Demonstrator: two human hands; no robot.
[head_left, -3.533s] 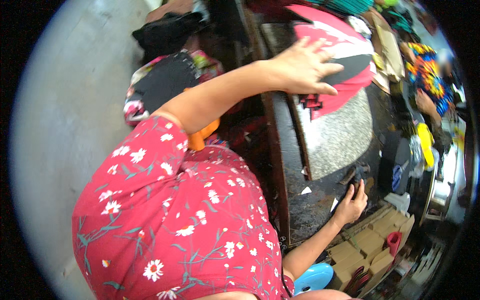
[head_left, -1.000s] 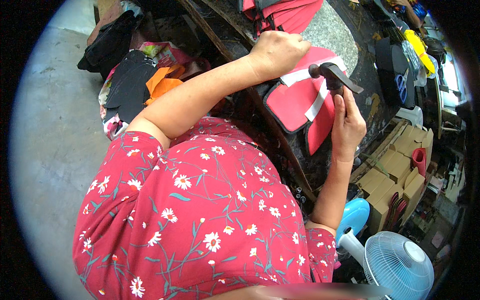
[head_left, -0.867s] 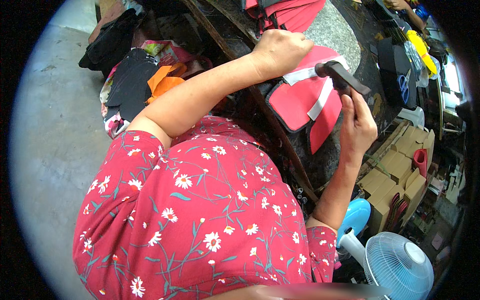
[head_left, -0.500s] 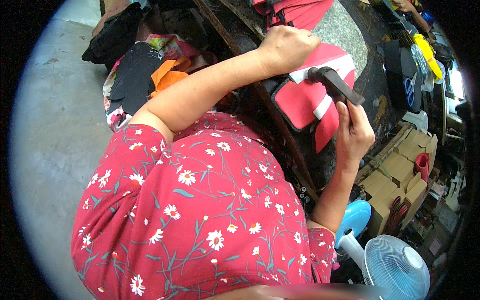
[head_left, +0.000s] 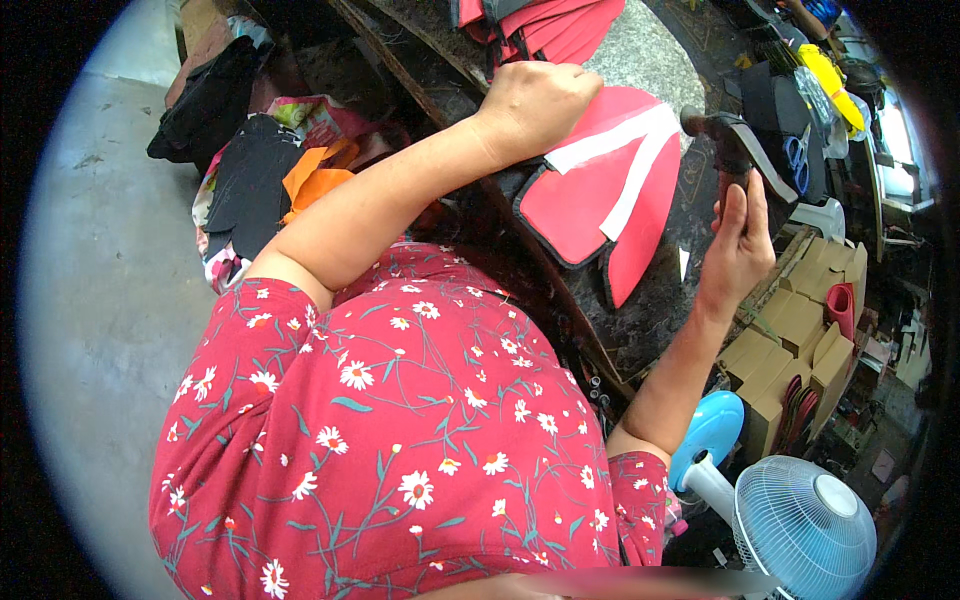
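Observation:
My right hand (head_left: 738, 240) grips the handle of a hammer (head_left: 735, 140). The dark hammer head is in the air, to the right of a red flat piece (head_left: 575, 215) with white strips that meet in a V. This piece has a dark edge and lies on the dark, worn workbench (head_left: 640, 330). My left hand (head_left: 540, 105) is closed in a fist at the piece's upper left edge. Its fingertips are turned under, so what they hold, if anything, is hidden.
A stack of red pieces with black straps (head_left: 560, 35) lies beyond my left hand, beside a grey stone slab (head_left: 665, 55). Blue scissors (head_left: 796, 155) lie at right. Cardboard boxes (head_left: 790, 310) and a blue fan (head_left: 805, 520) stand at lower right. Black and orange scraps (head_left: 315, 180) are at left.
The hammer has gone from over the red piece up and to the right, away from it. Both white strips now show in full. My left hand stays closed at the piece's edge.

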